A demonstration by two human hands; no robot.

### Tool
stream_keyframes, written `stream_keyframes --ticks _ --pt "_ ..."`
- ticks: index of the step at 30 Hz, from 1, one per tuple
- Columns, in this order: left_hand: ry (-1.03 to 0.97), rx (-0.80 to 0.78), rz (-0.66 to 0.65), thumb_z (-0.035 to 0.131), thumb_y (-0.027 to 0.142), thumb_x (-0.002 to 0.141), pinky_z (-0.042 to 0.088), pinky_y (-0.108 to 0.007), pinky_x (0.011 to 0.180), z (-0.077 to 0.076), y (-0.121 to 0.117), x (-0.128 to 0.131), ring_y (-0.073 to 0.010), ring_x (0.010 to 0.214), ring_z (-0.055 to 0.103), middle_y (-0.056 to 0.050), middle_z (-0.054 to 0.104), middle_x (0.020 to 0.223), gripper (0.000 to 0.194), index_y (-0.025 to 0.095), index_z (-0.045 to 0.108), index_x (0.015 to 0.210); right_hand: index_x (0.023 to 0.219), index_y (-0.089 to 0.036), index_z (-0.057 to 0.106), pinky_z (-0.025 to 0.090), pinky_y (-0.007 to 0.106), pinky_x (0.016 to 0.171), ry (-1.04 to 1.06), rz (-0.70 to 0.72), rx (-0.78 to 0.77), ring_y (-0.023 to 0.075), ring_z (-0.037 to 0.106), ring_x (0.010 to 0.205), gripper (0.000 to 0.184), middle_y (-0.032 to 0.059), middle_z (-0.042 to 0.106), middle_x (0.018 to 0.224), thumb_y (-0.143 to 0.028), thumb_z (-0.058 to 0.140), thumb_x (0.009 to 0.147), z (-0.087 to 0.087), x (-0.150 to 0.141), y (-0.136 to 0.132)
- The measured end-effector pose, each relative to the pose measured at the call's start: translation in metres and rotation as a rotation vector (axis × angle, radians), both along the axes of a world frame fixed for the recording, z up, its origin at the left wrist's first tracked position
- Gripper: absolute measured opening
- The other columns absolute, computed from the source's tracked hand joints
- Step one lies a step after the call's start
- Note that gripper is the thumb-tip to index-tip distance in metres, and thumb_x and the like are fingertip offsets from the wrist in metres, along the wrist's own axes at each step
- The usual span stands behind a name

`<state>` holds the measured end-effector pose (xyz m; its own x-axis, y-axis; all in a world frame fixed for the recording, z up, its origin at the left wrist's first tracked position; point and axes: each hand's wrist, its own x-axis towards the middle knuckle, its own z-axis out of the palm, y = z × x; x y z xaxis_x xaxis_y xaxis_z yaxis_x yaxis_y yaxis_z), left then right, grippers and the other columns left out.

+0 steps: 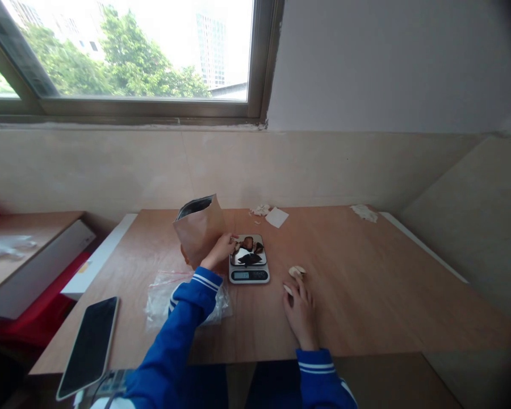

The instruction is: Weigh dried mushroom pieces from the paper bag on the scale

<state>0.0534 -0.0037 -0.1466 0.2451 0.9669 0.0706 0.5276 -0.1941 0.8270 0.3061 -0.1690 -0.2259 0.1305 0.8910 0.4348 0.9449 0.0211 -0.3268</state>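
Observation:
A small kitchen scale point(249, 276) with a lit display stands mid-table. Dark dried pieces point(249, 259) and a brown piece point(248, 243) lie on its shiny plate. My left hand point(222, 249) reaches over the plate's left edge, its fingers closed by the pieces; what they pinch is too small to make out. Behind that hand an open brown paper pouch point(200, 227) stands upright with a silvery lining. To the right of the scale, my right hand point(300, 311) rests low over the table, fingers curled round a pale slice point(288, 289). Its fingertips touch other pale slices point(297, 271).
Clear plastic bags point(162, 301) lie under my left forearm. A tablet point(89, 343) with a cable sits at the front left table edge. Along the back are a white paper square point(276, 217), crumpled pale scraps point(262, 210) and more scraps point(364, 213).

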Motion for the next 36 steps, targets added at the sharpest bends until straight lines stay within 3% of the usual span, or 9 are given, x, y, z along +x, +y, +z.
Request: stream_keyframes --ticks 7,12,15,19,22,24,27,31,36 --pt "0.070 0.071 0.045 0.055 0.015 0.074 0.042 -0.034 0.094 -0.011 -0.011 0.003 -0.0219 0.101 0.054 -0.008 0.062 0.101 0.023 0.014 0.063 0.095 0.109 -0.023 0.067 0.043 0.042 0.087 0.014 0.015 -0.003 0.0285 0.052 0.117 0.033 0.0097 0.049 0.140 -0.024 0.042 0.088 0.000 0.001 0.000" --pt "0.107 0.086 0.071 0.054 0.018 0.079 0.041 -0.036 0.094 -0.001 -0.012 0.004 -0.0226 0.102 0.054 -0.010 0.059 0.103 0.021 0.014 0.061 0.098 0.109 -0.023 0.068 0.043 0.042 0.085 0.016 0.003 -0.008 0.0291 0.053 0.114 0.032 0.0092 0.050 0.140 -0.024 0.043 0.088 -0.001 0.001 0.001" --pt "0.095 0.141 0.039 0.051 0.019 0.084 0.042 -0.033 0.095 0.033 -0.024 0.002 -0.0209 0.103 0.054 -0.012 0.056 0.110 0.026 0.014 0.057 0.108 0.109 -0.023 0.068 0.043 0.042 0.087 0.027 0.019 0.005 0.0284 0.053 0.115 0.031 0.0088 0.049 0.140 -0.023 0.044 0.088 0.000 0.001 0.001" --pt "0.011 0.428 -0.020 0.043 0.021 0.091 0.047 -0.028 0.082 0.114 -0.049 -0.002 -0.0143 0.086 0.058 -0.007 0.057 0.112 0.025 0.020 0.055 0.113 0.111 -0.023 0.066 0.042 0.041 0.088 0.019 0.009 -0.019 0.0282 0.052 0.117 0.032 0.0084 0.046 0.143 -0.023 0.044 0.089 0.001 0.001 0.000" --pt "0.013 0.673 0.203 0.041 0.022 0.093 0.047 -0.028 0.082 0.168 -0.054 -0.017 -0.0145 0.087 0.057 -0.006 0.057 0.107 0.021 0.020 0.057 0.106 0.113 -0.023 0.066 0.042 0.041 0.087 0.012 -0.002 -0.039 0.0279 0.053 0.116 0.032 0.0080 0.046 0.143 -0.023 0.044 0.089 0.002 0.000 0.000" --pt "0.048 0.761 0.343 0.042 0.021 0.092 0.047 -0.030 0.084 0.186 -0.045 -0.035 -0.0158 0.089 0.057 -0.007 0.058 0.105 0.019 0.019 0.057 0.104 0.113 -0.023 0.066 0.043 0.041 0.087 0.009 -0.002 -0.042 0.0274 0.054 0.114 0.033 0.0076 0.046 0.143 -0.024 0.044 0.089 0.002 0.000 0.000" --pt "0.174 0.695 0.434 0.044 0.022 0.090 0.047 -0.032 0.083 0.189 -0.020 -0.064 -0.0179 0.087 0.058 -0.010 0.059 0.104 0.020 0.016 0.057 0.102 0.113 -0.023 0.066 0.042 0.040 0.088 0.002 -0.001 -0.038 0.0272 0.053 0.114 0.032 0.0073 0.046 0.143 -0.024 0.043 0.090 0.003 0.000 0.000" --pt "0.462 0.412 0.273 0.040 0.035 0.092 0.045 -0.031 0.084 0.176 0.001 -0.086 -0.0210 0.091 0.061 -0.010 0.066 0.099 0.029 0.017 0.060 0.099 0.112 -0.022 0.066 0.042 0.040 0.087 -0.001 0.003 -0.024 0.0268 0.054 0.112 0.032 0.0075 0.045 0.144 -0.022 0.044 0.089 0.001 0.000 0.000" --pt "0.668 0.201 0.165 0.032 0.052 0.093 0.045 -0.029 0.073 0.166 -0.004 -0.087 -0.0230 0.085 0.063 -0.009 0.069 0.093 0.045 0.019 0.063 0.089 0.110 -0.023 0.067 0.042 0.040 0.085 -0.003 -0.001 0.002 0.0269 0.056 0.108 0.030 0.0079 0.045 0.144 -0.023 0.046 0.088 -0.002 0.001 0.001"
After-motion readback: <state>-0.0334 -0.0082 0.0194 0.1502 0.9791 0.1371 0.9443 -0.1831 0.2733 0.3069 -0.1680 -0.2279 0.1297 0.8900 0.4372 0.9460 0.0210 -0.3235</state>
